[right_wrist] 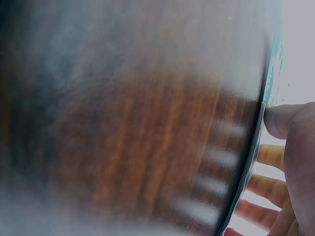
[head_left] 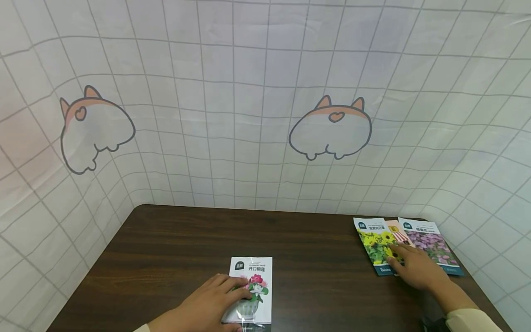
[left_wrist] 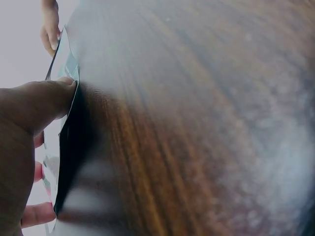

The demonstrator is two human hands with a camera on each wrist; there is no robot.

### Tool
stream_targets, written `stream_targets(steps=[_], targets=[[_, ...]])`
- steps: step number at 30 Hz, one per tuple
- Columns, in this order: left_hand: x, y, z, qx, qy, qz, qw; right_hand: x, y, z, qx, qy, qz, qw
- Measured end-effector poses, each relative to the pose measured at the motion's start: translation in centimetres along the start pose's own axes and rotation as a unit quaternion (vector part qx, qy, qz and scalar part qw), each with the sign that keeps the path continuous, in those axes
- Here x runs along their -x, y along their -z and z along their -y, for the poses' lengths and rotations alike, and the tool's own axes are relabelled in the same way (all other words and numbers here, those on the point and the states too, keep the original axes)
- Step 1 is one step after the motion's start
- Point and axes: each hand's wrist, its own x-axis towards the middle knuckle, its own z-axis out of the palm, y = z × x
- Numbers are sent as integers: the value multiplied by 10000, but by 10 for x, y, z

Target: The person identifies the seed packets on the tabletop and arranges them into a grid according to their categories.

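A seed packet (head_left: 261,309) with pink and white flowers in a bowl printed on it lies near the front middle of the dark table. Across its face rests my left hand (head_left: 211,299), fingers spread, thumb toward its lower end. In the left wrist view, the thumb (left_wrist: 56,98) touches the packet's edge, which bows up over a dark gap. At the right side my right hand (head_left: 416,267) rests on overlapping packets: a yellow-flower packet (head_left: 371,240), a mostly hidden pink striped packet (head_left: 396,230) and a purple-flower packet (head_left: 431,242). Its fingers lie loosely extended on them.
The brown wood-grain table (head_left: 186,244) has a rounded far-left corner. A white gridded cloth (head_left: 215,115) with cartoon animal prints hangs behind and along both sides. By the right wrist sits a dark object (head_left: 433,324), partly out of view.
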Motion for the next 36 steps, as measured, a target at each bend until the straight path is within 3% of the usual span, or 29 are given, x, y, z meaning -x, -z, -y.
stream_targets(steps=[8,15,23,36], targets=[[5,-1,1,-18,-1,67,10000,1,1,0,-8,20,17,10000],[5,-2,0,-130,-97,-88,9998,2,3,0,-35,-6,10,10000],[2,4,-2,-56,34,36,10000,2,6,2,-204,100,-53,9997],[2,3,-1,57,-54,-110,9999,4,-1,4,-150,104,-410,9990]])
